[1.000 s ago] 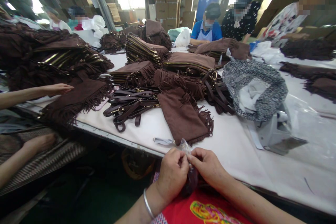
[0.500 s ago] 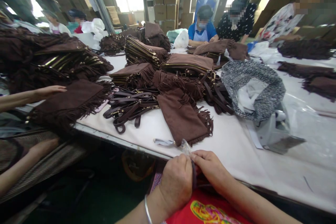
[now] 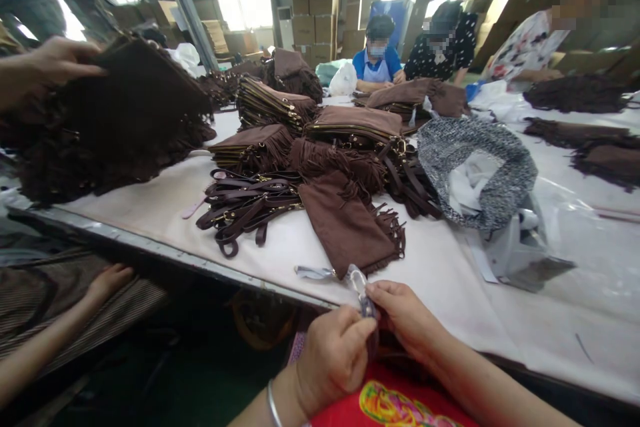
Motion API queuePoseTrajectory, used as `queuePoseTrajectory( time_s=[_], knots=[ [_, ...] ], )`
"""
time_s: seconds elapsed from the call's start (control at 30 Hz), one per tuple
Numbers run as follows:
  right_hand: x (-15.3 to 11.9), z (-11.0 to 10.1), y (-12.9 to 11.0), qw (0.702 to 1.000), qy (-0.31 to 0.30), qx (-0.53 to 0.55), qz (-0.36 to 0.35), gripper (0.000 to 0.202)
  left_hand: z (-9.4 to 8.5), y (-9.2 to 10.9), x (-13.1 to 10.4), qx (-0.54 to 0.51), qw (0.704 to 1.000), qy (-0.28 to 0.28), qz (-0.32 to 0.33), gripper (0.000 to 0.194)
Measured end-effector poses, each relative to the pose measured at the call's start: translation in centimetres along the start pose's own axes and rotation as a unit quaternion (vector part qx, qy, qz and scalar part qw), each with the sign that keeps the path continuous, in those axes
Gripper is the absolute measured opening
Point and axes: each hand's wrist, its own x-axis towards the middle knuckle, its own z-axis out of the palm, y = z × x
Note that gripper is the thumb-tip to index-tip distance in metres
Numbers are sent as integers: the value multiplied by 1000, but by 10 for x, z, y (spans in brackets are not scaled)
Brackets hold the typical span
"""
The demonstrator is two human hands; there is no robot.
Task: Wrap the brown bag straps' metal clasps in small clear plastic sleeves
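Note:
At the table's front edge, my left hand [image 3: 337, 350] is closed around a dark brown strap [image 3: 369, 308] with small metal studs. Opposite it, my right hand [image 3: 400, 312] pinches near the upper end of the same strap, where a clear plastic-wrapped metal piece [image 3: 357, 278] sticks up. That wrapped piece meets the lower corner of a brown fringed bag [image 3: 345, 223] lying flat. Beside this corner lies a pale wrapped tab [image 3: 315, 272]. The rest of the strap is hidden behind my hands. A heap of dark straps with gold clips [image 3: 250, 203] lies left of the bag.
Stacks of brown zipped bags [image 3: 355, 120] stand behind. A grey knitted hat [image 3: 480, 167] sits on the right, near clear plastic sheeting [image 3: 595, 267]. At left, a co-worker's hand [image 3: 60, 67] grips a dark fringed bag [image 3: 140, 113]. Other people work across the table.
My hands have shifted slightly, showing more of the strap's studs and the wrapped metal piece. The co-worker at left has raised a fringed bag from the table edge toward the pile.

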Motion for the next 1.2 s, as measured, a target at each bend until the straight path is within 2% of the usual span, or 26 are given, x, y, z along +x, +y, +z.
queuePoseTrajectory(
  time_s=[0.03,0.1,0.17,0.2,0.33,0.47,0.53,0.63,0.73,0.77,0.8,0.83,0.87,0.9,0.97,1.03,1.07,1.1,1.13,1.17,1.2],
  knots=[
    [-1,0,-1,1000,-9,21,6,40,0,-2,-3,-54,997,26,-51,28],
    [-2,3,-3,999,-18,37,17,42,1,-3,-7,-142,972,71,-175,23],
    [-2,8,-5,1000,-5,15,27,43,3,-1,-5,-209,934,81,-276,20],
    [-2,10,-6,1000,9,-2,29,43,4,1,-3,-237,921,71,-301,20],
    [0,13,-6,997,56,-56,16,39,4,11,6,-282,911,8,-300,20],
    [3,11,-7,996,51,-68,-24,39,5,16,8,-321,905,8,-277,14],
    [4,9,-10,997,45,-60,-37,39,8,17,9,-364,888,-29,-279,16],
    [2,7,-17,999,12,-13,-33,40,15,17,11,-460,824,-78,-322,29],
    [-5,4,-20,996,-72,42,-9,42,27,18,17,-587,713,-40,-381,32],
    [-8,2,-20,993,-104,48,8,44,31,19,19,-619,681,-27,-390,33],
    [-10,1,-18,991,-127,43,26,45,34,21,21,-638,662,-24,-393,36],
    [-12,-1,-17,990,-132,30,39,45,36,23,22,-643,658,-34,-391,39],
    [-14,-2,-15,992,-120,16,43,44,36,25,23,-634,668,-58,-385,40],
    [-14,-4,-14,995,-94,7,37,42,34,27,24,-611,693,-91,-371,42],
    [-16,-8,-12,999,-31,17,3,37,23,27,28,-522,776,-145,-324,41],
    [-17,-12,-14,998,-2,52,-18,36,4,19,35,-409,857,-140,-280,38],
    [-18,-15,-16,998,2,68,-18,37,-5,10,39,-362,885,-106,-275,39],
    [-20,-18,-18,997,4,77,-16,37,-14,-1,45,-334,896,-57,-287,38],
    [-21,-20,-19,996,5,83,-15,38,-22,-13,52,-323,892,16,-317,35],
    [-23,-23,-20,996,4,88,-14,38,-29,-27,59,-329,870,93,-355,31],
    [-24,-25,-21,996,2,93,-15,38,-33,-41,67,-355,831,160,-396,29]
  ],
)
